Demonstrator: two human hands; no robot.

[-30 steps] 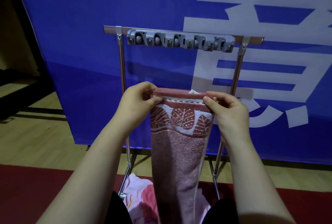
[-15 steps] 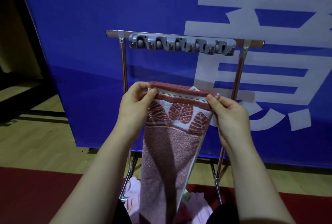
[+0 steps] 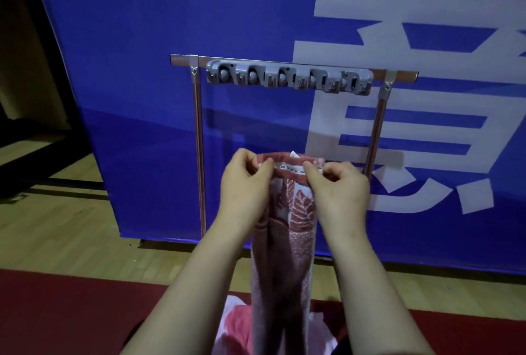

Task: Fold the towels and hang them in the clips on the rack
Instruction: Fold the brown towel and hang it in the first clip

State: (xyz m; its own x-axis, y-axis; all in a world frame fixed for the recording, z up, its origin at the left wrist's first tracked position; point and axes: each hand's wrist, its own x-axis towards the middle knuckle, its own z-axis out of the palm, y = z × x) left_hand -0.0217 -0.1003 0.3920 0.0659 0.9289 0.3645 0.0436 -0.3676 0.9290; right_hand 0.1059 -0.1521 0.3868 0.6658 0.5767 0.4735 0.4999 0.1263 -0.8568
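Just below the clips (image 3: 289, 77), both grips held one towel (image 3: 301, 212) by its top edge. The left grip (image 3: 244, 187) pinched the upper left corner between thumb and curled fingers. The right grip (image 3: 338, 192) pinched the upper right corner the same way, thumb in front. The two grips sat close together, so the red hem (image 3: 293, 177) bunched between them and the towel hung down narrow, gathered into lengthwise folds. Its upper part showed a white band with red leaf shapes; lower down it was plain pinkish pile. A small white tag (image 3: 294, 153) stuck up from the top edge. The towel's lower end ran out of view at the bottom.

Behind it stood the rack (image 3: 198, 141), a metal frame of two posts (image 3: 376, 127) and a top bar (image 3: 180, 59). The grey strip of clips ran along that bar, above the towel and apart from it. Under the towel a pink cloth (image 3: 236, 317) lay heaped on a red mat (image 3: 57, 312). A blue banner (image 3: 142, 70) with large white characters stood behind the rack on the wooden floor (image 3: 57, 226).
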